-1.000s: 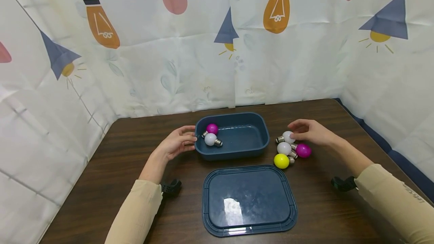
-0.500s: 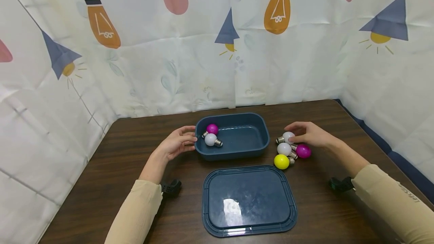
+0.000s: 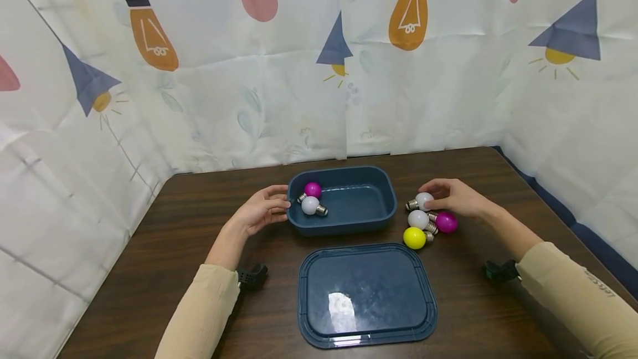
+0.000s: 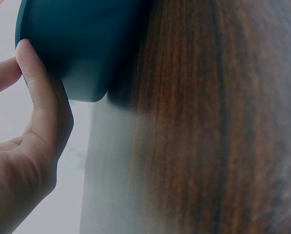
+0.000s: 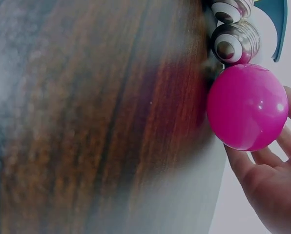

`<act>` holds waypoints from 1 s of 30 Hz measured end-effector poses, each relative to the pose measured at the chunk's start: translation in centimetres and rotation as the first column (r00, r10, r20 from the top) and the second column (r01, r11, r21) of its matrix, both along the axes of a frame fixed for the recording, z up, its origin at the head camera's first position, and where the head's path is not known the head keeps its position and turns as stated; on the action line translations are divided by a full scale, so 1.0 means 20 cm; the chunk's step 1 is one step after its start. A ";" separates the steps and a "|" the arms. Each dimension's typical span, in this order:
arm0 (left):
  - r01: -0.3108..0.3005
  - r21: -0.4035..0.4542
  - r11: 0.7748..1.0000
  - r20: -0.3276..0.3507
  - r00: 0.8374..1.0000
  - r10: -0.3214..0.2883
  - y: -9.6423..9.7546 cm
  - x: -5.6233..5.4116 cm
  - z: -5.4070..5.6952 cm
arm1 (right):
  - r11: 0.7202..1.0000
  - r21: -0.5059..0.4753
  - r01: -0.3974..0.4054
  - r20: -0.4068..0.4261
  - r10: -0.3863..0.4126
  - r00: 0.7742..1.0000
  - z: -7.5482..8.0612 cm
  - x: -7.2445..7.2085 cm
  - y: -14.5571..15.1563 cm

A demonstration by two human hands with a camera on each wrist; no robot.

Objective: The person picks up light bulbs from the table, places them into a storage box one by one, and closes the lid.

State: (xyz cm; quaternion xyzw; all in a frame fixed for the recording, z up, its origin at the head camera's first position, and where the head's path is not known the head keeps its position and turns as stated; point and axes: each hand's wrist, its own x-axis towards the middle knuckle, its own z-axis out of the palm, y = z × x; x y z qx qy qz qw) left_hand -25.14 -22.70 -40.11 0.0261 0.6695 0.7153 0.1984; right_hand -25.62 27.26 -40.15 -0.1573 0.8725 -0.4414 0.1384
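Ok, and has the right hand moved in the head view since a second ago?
Yes, slightly: the right hand sits a little further left, judged against the blue lid.

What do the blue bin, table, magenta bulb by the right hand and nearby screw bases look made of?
Blue bin: probably plastic, satin; smooth walls, rounded corners.
Table: wood or laminate; dark grain, slight sheen.
Magenta bulb: glossy plastic or glass, can't tell; crisp highlights.
Screw bases: likely metal, shiny; silvery threads, pinkish reflections.
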 end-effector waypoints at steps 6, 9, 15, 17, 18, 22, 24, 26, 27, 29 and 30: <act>0.005 -0.005 1.000 0.002 1.000 -0.005 -0.01 0.01 -0.02 | 0.999 -0.030 0.020 -0.002 -0.020 1.000 0.01 0.00 0.00; 0.009 -0.007 1.000 0.001 1.000 -0.009 -0.02 0.01 -0.03 | 0.999 -0.026 0.034 0.000 -0.034 0.999 0.02 0.00 -0.01; 0.008 -0.003 1.000 -0.003 1.000 -0.008 -0.02 0.01 -0.03 | 0.999 -0.006 0.033 -0.038 -0.033 0.999 0.07 -0.02 -0.02; 0.006 0.000 1.000 -0.002 1.000 -0.006 -0.02 0.01 -0.03 | 0.999 -0.004 0.032 -0.048 -0.032 0.998 0.09 -0.03 -0.02; 0.006 0.001 1.000 -0.002 1.000 -0.006 -0.02 0.01 -0.03 | 0.999 -0.003 0.035 -0.046 -0.035 0.998 0.10 -0.03 -0.02; 0.010 0.001 1.000 0.000 1.000 -0.010 -0.02 0.00 -0.03 | 0.999 0.000 0.043 -0.038 -0.042 0.998 0.15 -0.03 -0.03; 0.012 0.000 1.000 -0.002 1.000 -0.012 -0.01 -0.01 -0.03 | 0.999 -0.002 0.048 -0.032 -0.048 0.998 0.17 -0.03 -0.03; 0.010 0.001 1.000 -0.003 1.000 -0.010 -0.01 -0.01 -0.02 | 0.999 -0.008 0.049 -0.031 -0.049 0.998 0.19 -0.03 -0.04; 0.009 0.001 1.000 -0.004 1.000 -0.009 -0.01 -0.01 -0.02 | 0.999 -0.009 0.048 -0.033 -0.048 0.998 0.20 -0.03 -0.04; 0.010 0.002 1.000 -0.005 1.000 -0.010 -0.01 -0.01 -0.02 | 0.999 -0.014 0.045 -0.034 -0.046 0.998 0.21 -0.04 -0.05; 0.011 0.003 1.000 -0.005 1.000 -0.011 -0.01 -0.01 -0.02 | 0.999 -0.013 0.044 -0.036 -0.044 0.998 0.22 -0.04 -0.05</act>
